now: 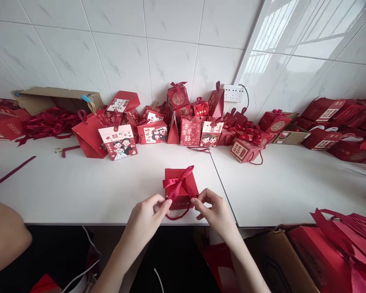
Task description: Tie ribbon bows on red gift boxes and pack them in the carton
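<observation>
A small red gift box sits near the table's front edge, with a red satin ribbon tied in a bow on its top. My left hand is at the box's near left corner, thumb and fingers pinched on one hanging tail of the ribbon. At the near right corner my right hand pinches the other tail between thumb and forefinger. A twisted dark red cord handle loops out below the box's front, between my hands.
Decorated red gift boxes line the wall, beside a ribbon pile and a cardboard box. A loose ribbon strip lies left. Red boxes fill a carton at lower right. Another person's arm is at left.
</observation>
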`<state>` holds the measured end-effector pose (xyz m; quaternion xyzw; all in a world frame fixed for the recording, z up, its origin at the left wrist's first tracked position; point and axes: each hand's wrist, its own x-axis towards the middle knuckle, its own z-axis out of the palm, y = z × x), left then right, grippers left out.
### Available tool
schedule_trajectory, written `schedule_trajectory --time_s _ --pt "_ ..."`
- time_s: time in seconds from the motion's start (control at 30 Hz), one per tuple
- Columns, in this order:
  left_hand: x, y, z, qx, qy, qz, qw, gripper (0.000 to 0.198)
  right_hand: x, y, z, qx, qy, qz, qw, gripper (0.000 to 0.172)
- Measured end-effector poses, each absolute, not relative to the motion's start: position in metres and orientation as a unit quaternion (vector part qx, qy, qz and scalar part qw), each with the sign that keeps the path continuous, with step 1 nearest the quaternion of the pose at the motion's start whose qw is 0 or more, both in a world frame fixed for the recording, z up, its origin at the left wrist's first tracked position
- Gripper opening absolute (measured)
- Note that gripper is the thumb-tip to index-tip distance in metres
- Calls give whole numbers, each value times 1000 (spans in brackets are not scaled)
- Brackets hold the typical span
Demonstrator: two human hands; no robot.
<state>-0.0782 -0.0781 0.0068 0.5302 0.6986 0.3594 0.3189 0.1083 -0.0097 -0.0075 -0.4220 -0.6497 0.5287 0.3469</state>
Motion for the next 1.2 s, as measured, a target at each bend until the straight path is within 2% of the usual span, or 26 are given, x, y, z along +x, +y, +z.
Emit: schedule_trajectory --time_s 0.13,0.23,0.33,0.47,0.6,0.7,0.8,0.93,1.1,1.2 --pt "-117 -63 4 415 603 563 385 23 136 9 -6 -506 -609 454 409 42" --pt "-154 -51 11 171 548 746 338 11 168 25 -4 -616 -525 350 472 39" --pt "-171 -44 30 100 478 802 344 11 183 34 5 -579 -478 395 530 33" --pt "-155 -34 67 193 363 808 422 12 163 42 43 -387 -470 542 580 31" --pt "-126 -14 105 287 303 782 463 14 126 56 99 -285 -513 553 591 31" --pt "-106 1 128 341 295 747 488 12 100 65 137 -219 -584 552 554 33" --pt "-93 11 143 408 297 707 495 10 80 72 162 -166 -656 566 470 37" --pt "-89 16 152 465 315 664 494 13 65 77 172 -163 -711 544 415 39" --pt "-92 14 154 480 312 660 486 16 57 80 169 -147 -721 517 437 48" --pt "-92 8 156 477 312 671 474 15 59 79 168 -151 -710 515 456 47"
